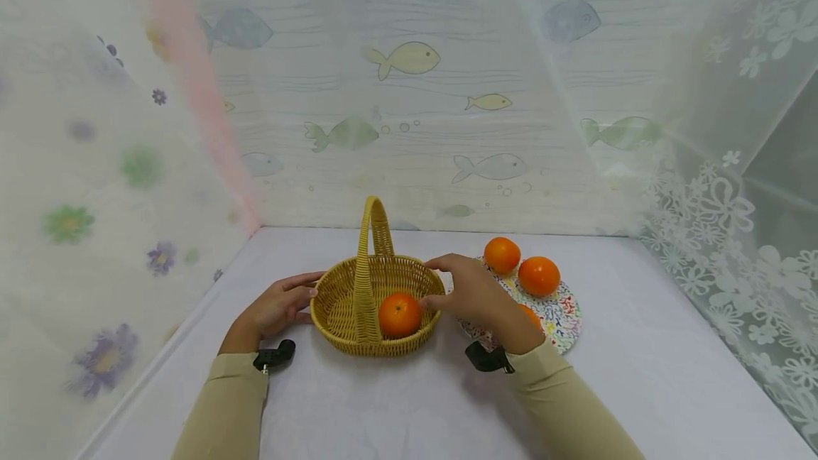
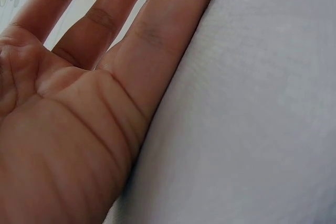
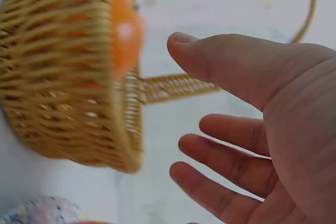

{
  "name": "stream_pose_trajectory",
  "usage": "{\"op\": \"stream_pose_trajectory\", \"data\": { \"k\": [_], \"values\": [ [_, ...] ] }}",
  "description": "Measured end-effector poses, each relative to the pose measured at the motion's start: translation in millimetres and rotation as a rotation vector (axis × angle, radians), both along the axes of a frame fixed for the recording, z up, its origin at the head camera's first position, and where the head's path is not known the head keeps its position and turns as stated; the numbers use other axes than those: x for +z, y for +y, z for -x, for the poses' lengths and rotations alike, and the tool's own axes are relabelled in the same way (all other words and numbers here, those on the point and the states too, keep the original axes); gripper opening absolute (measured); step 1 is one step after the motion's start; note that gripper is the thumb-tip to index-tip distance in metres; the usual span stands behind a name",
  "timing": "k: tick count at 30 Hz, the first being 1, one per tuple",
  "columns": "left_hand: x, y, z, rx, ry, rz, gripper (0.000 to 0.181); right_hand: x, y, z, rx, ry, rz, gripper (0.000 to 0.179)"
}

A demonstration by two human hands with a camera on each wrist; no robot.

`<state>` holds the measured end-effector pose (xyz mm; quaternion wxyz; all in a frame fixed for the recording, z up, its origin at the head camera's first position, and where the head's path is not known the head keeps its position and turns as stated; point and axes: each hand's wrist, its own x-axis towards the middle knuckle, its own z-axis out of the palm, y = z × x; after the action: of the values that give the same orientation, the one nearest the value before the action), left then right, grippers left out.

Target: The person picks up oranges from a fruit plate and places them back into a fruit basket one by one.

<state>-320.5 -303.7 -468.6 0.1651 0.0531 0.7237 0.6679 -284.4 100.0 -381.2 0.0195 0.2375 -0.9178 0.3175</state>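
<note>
A yellow woven basket [image 1: 339, 345] with a tall arched handle [image 1: 363, 268] stands on the white cloth. Inside it, right of the handle, lies an orange [image 1: 400, 315]. My left hand [image 1: 281, 306] is at the basket's left side, thumb and fingertips right at the rim; in the left wrist view its fingers [image 2: 157, 40] stretch out along the cloth. Over the right rim is my right hand [image 1: 476, 293], thumb and fingers spread. The right wrist view shows that hand [image 3: 273, 124] with nothing between thumb and fingers, apart from the basket wall [image 3: 63, 77].
To the right, partly behind my right hand and wrist, lies a round plate [image 1: 565, 318] with a colourful pattern. On it sit an orange [image 1: 502, 255] at the back, another orange [image 1: 540, 276] beside it, and a third orange [image 1: 529, 316] half hidden. Printed curtains [image 1: 409, 162] enclose the table.
</note>
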Motion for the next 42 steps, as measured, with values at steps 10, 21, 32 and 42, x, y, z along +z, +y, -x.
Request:
{"op": "stream_pose_trajectory", "data": {
  "k": [10,21,32,42],
  "values": [
    [2.7,0.9,-2.7,0.004,-0.001,0.005,0.058,16.4,31,5.8,-0.114,-0.039,0.056,0.062],
    [1.5,-0.1,-2.7,-0.021,0.013,0.009,0.059,28.8,64,8.2,-0.203,-0.035,0.127,0.06],
    [1.0,-2.5,-0.4,-0.052,0.04,-0.017,0.061,32.1,98,17.6,-0.312,-0.078,0.137,0.065],
    [-2.8,-4.8,0.3,-0.032,0.014,-0.009,0.057,27.6,121,22.4,-0.354,-0.139,0.129,0.067]
  ]
}}
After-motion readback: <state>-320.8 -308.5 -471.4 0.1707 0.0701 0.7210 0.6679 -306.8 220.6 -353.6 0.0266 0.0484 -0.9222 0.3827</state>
